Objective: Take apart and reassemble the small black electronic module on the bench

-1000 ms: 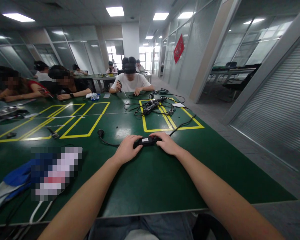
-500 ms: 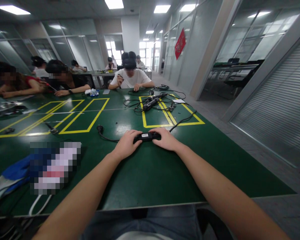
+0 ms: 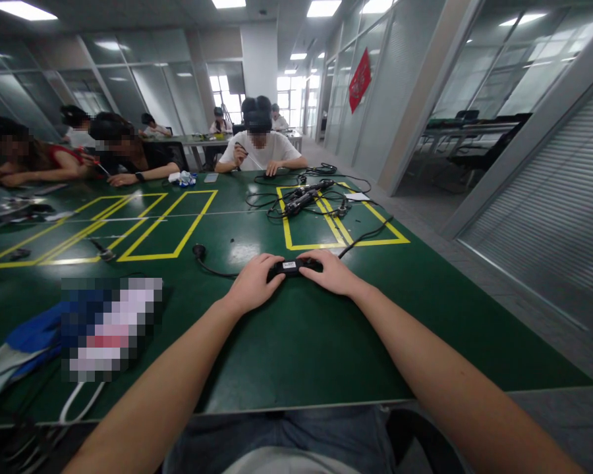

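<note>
Between my two hands lies a black power adapter (image 3: 289,266) with a small white label, low over or on the green table. My left hand (image 3: 255,282) is closed round its left end, thumb at the near side and fingers at the far side. At the opposite end, my right hand (image 3: 329,272) grips it the same way. A black cord runs out leftward to a plug (image 3: 198,252) lying on the table. Another black cord (image 3: 368,236) leads off to the right. The adapter's two ends are hidden by my fingers.
Yellow tape marks the green table (image 3: 306,355). A tangle of black cables and dark bars (image 3: 306,199) lies ahead. To the left are a blurred pinkish object (image 3: 116,326) and blue cloth (image 3: 37,329). A co-worker in white (image 3: 259,148) sits across; others sit left.
The view has shifted very slightly. Both hands keep their hold on the adapter, and my right fingers have moved a little on it.
</note>
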`<action>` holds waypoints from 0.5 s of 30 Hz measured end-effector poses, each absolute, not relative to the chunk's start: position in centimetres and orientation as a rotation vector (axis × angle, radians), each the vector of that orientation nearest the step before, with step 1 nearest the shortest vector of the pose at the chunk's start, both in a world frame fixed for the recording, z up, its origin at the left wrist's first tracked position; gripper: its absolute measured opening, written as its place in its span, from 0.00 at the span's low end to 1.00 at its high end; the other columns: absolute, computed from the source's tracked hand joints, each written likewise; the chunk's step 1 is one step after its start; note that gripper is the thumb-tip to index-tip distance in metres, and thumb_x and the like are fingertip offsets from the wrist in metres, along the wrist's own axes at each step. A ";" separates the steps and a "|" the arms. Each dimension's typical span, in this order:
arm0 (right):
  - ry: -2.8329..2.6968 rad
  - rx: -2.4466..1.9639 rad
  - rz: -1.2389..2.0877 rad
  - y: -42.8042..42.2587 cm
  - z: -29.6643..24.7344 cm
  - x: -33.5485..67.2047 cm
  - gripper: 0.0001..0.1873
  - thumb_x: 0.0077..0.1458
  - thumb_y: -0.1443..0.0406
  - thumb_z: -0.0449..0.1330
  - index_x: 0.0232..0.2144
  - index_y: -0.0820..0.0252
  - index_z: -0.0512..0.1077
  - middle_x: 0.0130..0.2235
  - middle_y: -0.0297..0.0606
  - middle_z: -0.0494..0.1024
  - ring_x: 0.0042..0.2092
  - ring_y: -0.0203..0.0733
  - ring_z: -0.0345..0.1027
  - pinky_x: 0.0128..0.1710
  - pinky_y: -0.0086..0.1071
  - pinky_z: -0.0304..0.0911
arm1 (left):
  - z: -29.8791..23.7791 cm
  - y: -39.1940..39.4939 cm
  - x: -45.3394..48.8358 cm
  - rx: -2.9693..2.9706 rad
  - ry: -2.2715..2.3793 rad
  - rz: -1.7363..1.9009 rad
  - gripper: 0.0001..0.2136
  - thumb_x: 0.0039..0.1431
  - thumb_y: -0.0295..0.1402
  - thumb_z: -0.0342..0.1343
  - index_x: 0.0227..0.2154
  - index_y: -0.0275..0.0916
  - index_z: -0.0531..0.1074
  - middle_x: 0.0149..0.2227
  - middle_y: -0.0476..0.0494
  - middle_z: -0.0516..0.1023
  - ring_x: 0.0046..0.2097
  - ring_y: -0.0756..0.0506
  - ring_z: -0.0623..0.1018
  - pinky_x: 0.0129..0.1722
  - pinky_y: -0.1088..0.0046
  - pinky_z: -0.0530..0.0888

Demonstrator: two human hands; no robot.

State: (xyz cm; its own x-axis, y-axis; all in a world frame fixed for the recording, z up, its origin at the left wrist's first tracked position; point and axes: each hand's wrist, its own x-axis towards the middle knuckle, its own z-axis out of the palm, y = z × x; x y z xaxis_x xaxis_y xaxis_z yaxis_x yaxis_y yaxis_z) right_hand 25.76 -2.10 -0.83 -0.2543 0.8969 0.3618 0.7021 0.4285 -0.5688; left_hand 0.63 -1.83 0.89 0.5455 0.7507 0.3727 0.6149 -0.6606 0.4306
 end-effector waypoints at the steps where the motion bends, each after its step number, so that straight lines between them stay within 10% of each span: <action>1: -2.032 -1.344 0.389 -2.1 -0.8 25.8 0.14 0.61 0.59 0.67 0.49 0.51 0.82 0.52 0.41 0.85 0.55 0.52 0.76 0.61 0.49 0.68 | 0.9 -1.9 0.7 2.534 1.146 0.786 0.16 0.69 0.35 0.58 0.57 0.42 0.76 0.55 0.38 0.80 0.58 0.37 0.78 0.62 0.53 0.75; 15: -1.996 -1.337 0.437 -1.8 -1.2 25.8 0.16 0.59 0.60 0.69 0.49 0.51 0.81 0.51 0.40 0.85 0.54 0.50 0.78 0.59 0.47 0.70 | 0.7 -1.9 0.8 2.524 1.182 0.822 0.19 0.66 0.33 0.61 0.59 0.43 0.75 0.55 0.38 0.80 0.57 0.37 0.79 0.62 0.53 0.75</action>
State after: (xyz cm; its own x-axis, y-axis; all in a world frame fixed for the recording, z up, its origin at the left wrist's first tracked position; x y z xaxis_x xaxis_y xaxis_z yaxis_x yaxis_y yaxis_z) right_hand 25.82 -1.82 -1.18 -0.2358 0.9051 0.3537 0.6745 0.4145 -0.6109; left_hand 0.78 -1.89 0.70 0.5157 0.7628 0.3900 0.6308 -0.6461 0.4296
